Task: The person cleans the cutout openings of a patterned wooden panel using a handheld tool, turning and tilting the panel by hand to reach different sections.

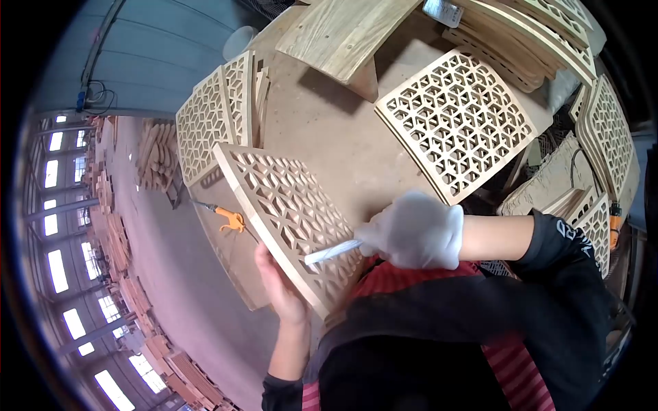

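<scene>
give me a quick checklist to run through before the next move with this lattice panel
1. Tilted panel supported: ok, the left hand grips its edge.
2. Pale stick in grasp: ok, the right hand holds it.
3. Stick's tip touching the lattice: cannot tell; it overlaps the lattice in this view, but contact is unclear.
4. Both hands gloved: not ok, the right is gloved and the left is bare.
5. Orange tool out of both hands: ok, it lies beside the tilted panel.
6. Second panel lying flat: ok, on the tabletop.
</scene>
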`<state>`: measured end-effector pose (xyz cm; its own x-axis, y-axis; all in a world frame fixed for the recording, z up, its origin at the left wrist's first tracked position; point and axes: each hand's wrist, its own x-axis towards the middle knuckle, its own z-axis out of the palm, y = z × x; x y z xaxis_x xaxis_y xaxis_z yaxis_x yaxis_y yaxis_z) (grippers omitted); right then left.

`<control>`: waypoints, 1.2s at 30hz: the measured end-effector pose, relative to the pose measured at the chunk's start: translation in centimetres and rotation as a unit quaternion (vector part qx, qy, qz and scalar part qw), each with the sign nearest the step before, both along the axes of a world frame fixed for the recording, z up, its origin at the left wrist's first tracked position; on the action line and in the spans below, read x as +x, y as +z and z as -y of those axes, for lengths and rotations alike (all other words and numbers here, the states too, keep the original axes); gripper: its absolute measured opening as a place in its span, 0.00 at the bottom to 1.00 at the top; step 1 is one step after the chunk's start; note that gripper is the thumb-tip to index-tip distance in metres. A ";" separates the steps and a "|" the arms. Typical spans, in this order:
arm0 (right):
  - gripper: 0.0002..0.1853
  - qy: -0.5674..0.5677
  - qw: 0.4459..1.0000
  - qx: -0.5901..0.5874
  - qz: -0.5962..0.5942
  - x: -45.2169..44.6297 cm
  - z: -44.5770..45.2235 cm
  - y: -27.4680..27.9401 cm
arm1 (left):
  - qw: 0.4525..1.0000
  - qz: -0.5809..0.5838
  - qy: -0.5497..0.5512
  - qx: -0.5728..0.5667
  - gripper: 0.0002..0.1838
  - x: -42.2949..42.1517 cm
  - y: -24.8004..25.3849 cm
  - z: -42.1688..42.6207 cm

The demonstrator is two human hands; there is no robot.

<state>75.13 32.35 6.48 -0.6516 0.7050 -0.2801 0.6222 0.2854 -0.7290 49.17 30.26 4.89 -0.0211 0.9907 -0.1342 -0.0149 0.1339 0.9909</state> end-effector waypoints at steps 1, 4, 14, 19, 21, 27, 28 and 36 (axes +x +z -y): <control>0.06 -0.003 1.000 0.009 -0.013 -0.5 0.2 -0.7 | 1.000 0.015 -0.023 0.014 0.27 -0.8 -0.8 1.4; 0.05 -0.007 0.998 0.060 0.007 -1.7 0.6 -0.8 | 0.996 0.021 -0.088 0.003 0.25 -2.6 -3.0 4.8; 0.05 -0.031 0.985 0.158 -0.067 -4.8 0.6 -0.6 | 0.980 -0.134 -0.099 -0.106 0.28 -2.5 -6.7 7.8; 0.07 -0.078 0.968 0.235 -0.046 -6.5 0.7 -1.6 | 0.981 -0.182 0.029 -0.061 0.31 -3.5 -2.1 6.3; 0.07 -0.129 0.945 0.277 -0.112 -6.3 0.6 -1.8 | 0.984 -0.171 0.026 -0.050 0.35 -4.1 0.9 4.7; 0.21 -0.188 0.886 0.414 -0.092 -4.7 0.1 0.2 | 0.998 -0.046 -0.001 -0.030 0.38 -4.2 9.2 -0.3; 0.22 -0.187 0.885 0.417 -0.091 -4.5 0.0 0.3 | 0.998 -0.042 0.004 -0.036 0.38 -4.2 9.9 -0.9; 0.22 -0.214 0.913 0.322 -0.133 -2.5 -1.2 2.2 | 0.995 -0.067 -0.062 -0.051 0.30 -3.0 10.7 -5.7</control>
<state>72.58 33.51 8.72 -0.2634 0.8736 0.4091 0.6025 0.4802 -0.6375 46.15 35.94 15.59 0.0765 0.9683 -0.2377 0.1386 0.2258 0.9643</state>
